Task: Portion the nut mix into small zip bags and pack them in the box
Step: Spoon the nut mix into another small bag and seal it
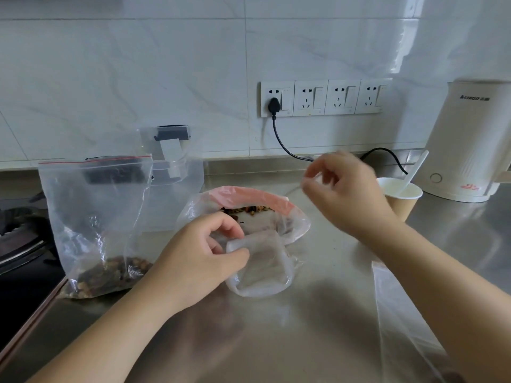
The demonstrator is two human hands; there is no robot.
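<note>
My left hand [204, 258] pinches the mouth of a small clear zip bag [262, 272] that lies on the steel counter [318, 313]. Just behind it sits an open bag with a pink band [257, 199], nut mix showing inside. My right hand [345, 194] hovers above that bag's right side, blurred, thumb and fingers pinched on a thin clear utensil that is hard to make out. A larger zip bag [96, 217] stands at the left with nut mix in its bottom. A clear box [179, 189] with black clips stands behind it.
A paper cup [401, 203] with a white spoon stands at the right, beside a white kettle [470, 145]. A black cable [282, 145] runs from the wall sockets. A dark stove [19, 244] borders the counter's left edge. Clear plastic [401, 313] lies under my right forearm.
</note>
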